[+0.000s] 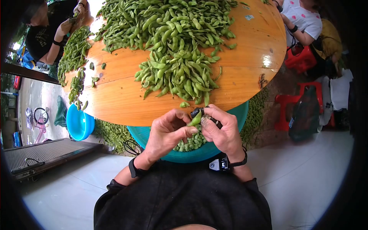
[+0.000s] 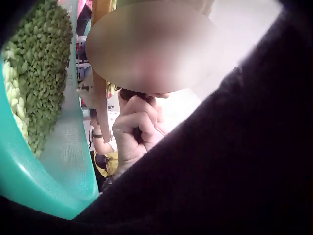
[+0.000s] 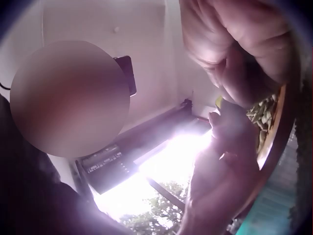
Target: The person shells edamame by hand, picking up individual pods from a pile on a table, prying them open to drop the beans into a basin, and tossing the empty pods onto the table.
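Over the basin, my left hand (image 1: 165, 132) pinches a green soybean pod (image 1: 196, 119) between thumb and fingers. My right hand (image 1: 221, 132) meets it from the other side, its curled fingers and thumb gripping the pod's right end. Black wrapping (image 1: 196, 112) covers a fingertip of that hand. Below both hands, the teal basin (image 1: 180, 157) holds shelled green beans (image 1: 191, 143). In the right wrist view, a sliver of the pod (image 3: 218, 102) shows between the two hands; the rest is hidden.
A large heap of pods (image 1: 172, 34) covers much of the wooden table (image 1: 119, 103), with a smaller pile (image 1: 180, 74) toward me. Two other people sit at the far sides. A blue basin (image 1: 80, 122) stands left, red stools (image 1: 287, 103) right, and more pods (image 1: 113, 134) lie on the floor.
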### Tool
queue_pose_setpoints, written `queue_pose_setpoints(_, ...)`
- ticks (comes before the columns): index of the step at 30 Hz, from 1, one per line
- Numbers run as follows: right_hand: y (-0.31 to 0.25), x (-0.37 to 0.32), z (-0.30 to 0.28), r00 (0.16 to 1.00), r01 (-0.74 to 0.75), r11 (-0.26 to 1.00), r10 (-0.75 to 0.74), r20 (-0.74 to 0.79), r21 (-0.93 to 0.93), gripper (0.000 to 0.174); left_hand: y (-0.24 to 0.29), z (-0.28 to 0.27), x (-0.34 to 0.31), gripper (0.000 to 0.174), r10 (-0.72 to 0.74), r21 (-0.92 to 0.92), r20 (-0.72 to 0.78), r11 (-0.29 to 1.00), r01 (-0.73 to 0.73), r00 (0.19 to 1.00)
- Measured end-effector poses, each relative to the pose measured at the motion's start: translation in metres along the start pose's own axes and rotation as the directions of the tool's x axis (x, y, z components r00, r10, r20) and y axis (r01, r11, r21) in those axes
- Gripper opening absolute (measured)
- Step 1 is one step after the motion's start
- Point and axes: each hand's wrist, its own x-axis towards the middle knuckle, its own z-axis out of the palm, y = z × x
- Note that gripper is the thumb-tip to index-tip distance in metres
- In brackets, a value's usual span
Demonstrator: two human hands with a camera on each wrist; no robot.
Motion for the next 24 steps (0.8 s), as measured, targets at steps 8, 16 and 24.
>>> queue_pose_setpoints(8, 0.007, -0.002, 0.005, 0.937, 0.331, 0.838, -0.347, 0.043, -0.433, 0.013, 0.003, 0.002, -0.003, 0.015, 0.31, 0.735, 0.031, 0.638, -0.232, 0.95)
queue_pose_setpoints(16, 0.005, -0.003, 0.016, 0.838, 0.408, 0.584, -0.544, 0.036, -0.702, 0.021, 0.016, 0.001, -0.001, 0.02, -0.101, 0.321, 0.02, 0.943, 0.09, 0.995)
queue_pose_setpoints(24, 0.011, -0.003, 0.027, 0.754, 0.476, 0.406, -0.645, 0.124, -0.78, 0.028, 0.012, 0.012, -0.005, 0.015, -0.091, 0.248, -0.078, 0.963, 0.108, 0.993)
